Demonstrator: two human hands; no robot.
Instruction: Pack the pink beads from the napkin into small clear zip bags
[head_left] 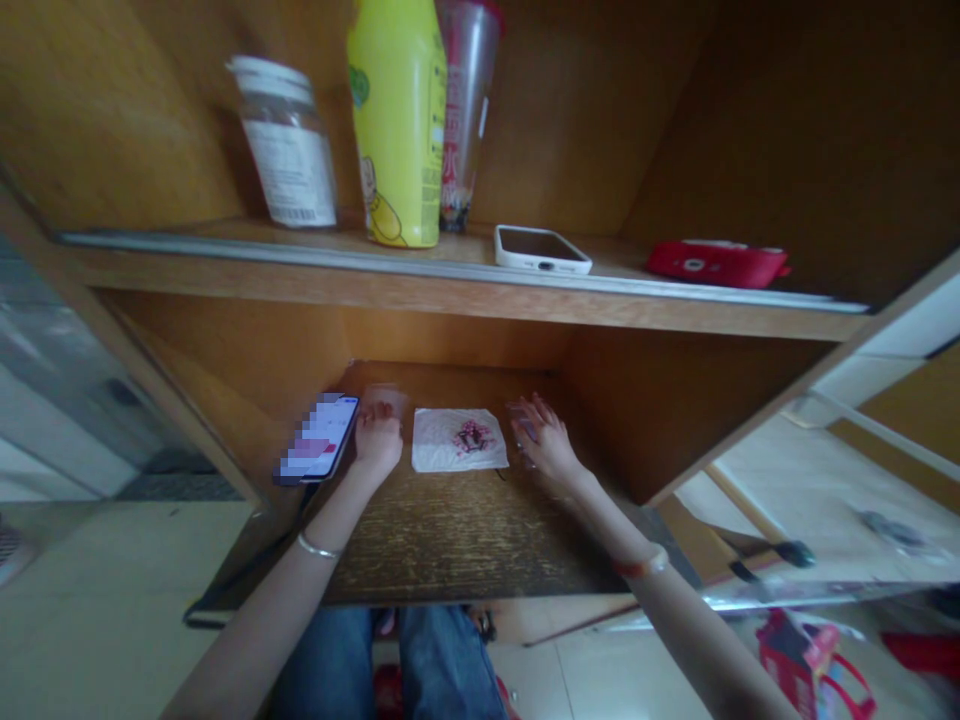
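Note:
A white cloth with a pink and dark stitched-looking pattern [459,440] lies flat on the worn wooden desk surface [465,540]. To its left is my left hand [379,440], fingers bent downward at a blurred, translucent pale item [386,398]; whether they grip it is hard to see. On the cloth's right, my right hand [551,440] has its fingers stretched out over a clear plastic item [523,432], partly covered by the hand. Neither hand touches the cloth. A lit phone [322,440] leans just left of my left hand.
Above the hands runs a shelf [450,283] carrying a white-lidded jar [289,160], a yellow bottle [401,130], a clear tumbler [469,110], a white-cased phone [541,250] and a red case [716,264]. Wooden side walls bound the desk. A red bag [795,660] sits lower right.

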